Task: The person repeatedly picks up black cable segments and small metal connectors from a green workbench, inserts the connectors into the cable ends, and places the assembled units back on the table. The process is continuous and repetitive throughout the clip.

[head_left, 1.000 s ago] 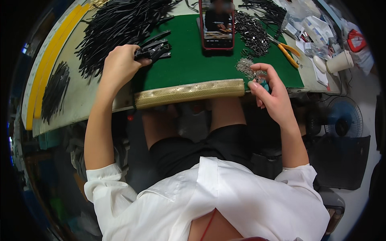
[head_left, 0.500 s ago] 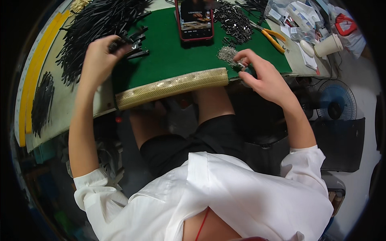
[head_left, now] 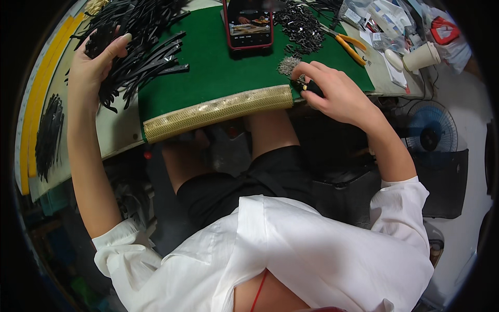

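Note:
My left hand (head_left: 93,65) is closed around a bunch of thin black straps (head_left: 156,56) at the far left. Their free ends spread toward the green mat (head_left: 208,67); where the bunch separates from the larger heap of black straps (head_left: 138,15) behind it is hard to make out. My right hand (head_left: 340,93) has its fingers curled round a small black tool (head_left: 313,89) with a brass-coloured spot, its kind unclear. This hand is beside a little pile of tiny silvery metal pieces (head_left: 287,66), near the mat's front edge. The fingertips partly cover the tool.
A red-cased phone (head_left: 249,44) stands at the back middle. Right of it are a pile of small dark metal parts (head_left: 301,28) and orange-handled pliers (head_left: 351,49). A white cup (head_left: 421,57) stands far right. A gold mesh roll (head_left: 218,113) lines the front edge.
My left hand has moved left and a little back, with the straps fanned out to its right. My right hand has shifted slightly left, and the black tool shows more clearly in it.

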Demonstrator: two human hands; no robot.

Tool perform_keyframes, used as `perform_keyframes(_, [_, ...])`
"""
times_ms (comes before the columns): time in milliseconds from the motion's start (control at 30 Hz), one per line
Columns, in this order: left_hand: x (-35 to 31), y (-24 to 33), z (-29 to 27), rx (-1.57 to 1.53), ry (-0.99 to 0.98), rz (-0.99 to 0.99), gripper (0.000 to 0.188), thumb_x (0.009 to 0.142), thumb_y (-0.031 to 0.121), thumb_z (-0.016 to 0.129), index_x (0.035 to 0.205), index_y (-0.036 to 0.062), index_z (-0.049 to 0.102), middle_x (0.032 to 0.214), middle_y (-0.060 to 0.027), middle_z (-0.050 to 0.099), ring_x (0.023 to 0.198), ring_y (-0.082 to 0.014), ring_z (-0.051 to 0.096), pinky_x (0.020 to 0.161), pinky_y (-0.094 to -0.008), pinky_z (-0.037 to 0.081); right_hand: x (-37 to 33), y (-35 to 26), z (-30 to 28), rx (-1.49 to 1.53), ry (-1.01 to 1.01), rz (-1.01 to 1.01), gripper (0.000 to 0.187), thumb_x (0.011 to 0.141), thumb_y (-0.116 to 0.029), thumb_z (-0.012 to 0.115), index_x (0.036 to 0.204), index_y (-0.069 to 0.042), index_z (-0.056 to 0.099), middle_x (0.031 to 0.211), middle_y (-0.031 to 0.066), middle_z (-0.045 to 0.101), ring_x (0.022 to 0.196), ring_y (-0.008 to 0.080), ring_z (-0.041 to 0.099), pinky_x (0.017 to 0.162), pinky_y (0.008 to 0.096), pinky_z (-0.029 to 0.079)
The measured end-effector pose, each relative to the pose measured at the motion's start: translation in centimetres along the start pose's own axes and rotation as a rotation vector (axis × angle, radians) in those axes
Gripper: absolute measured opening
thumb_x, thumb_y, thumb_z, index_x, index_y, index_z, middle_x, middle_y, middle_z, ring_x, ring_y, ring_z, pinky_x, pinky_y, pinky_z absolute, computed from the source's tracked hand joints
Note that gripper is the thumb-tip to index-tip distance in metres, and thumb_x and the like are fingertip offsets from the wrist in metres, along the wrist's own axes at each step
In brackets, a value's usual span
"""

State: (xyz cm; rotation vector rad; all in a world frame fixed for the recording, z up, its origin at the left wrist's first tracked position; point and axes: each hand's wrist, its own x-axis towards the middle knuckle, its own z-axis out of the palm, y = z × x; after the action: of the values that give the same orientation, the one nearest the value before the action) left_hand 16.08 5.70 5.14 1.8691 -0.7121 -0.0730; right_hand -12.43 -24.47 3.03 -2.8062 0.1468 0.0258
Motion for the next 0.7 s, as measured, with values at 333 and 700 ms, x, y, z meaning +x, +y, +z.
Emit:
perform_keyframes(333, [-4.0,3.9,2.4,-0.063,-0.093,0.171,0.037,0.091,0.018,0.059,0.126,0.0078,0.067,0.075,0.0008,0.067,0.056,0.0016,0.043,0.050,-0.0156,0.028,0.4,0.0,0.2,-0.005,0.004,-0.029,0.030,0.086,-0.013,0.062,0.116,-0.009,0.057,0.104,0.0159,0.063,0.095,0.0366,0.064,0.081,0.0432,0.050])
perform_keyframes(700, [-9.4,4.8,8.0,-0.263,-0.146,0.133,0.028,0.090,0.006,0.071,0.116,-0.0019,0.066,0.078,-0.0026,0.068,0.061,-0.0073,0.060,0.056,-0.0207,0.046,0.8,-1.3,-0.7,-0.084,-0.079,0.028,0.036,0.085,-0.009,0.061,0.121,-0.010,0.055,0.105,0.0182,0.063,0.095,0.0385,0.063,0.084,0.0440,0.050])
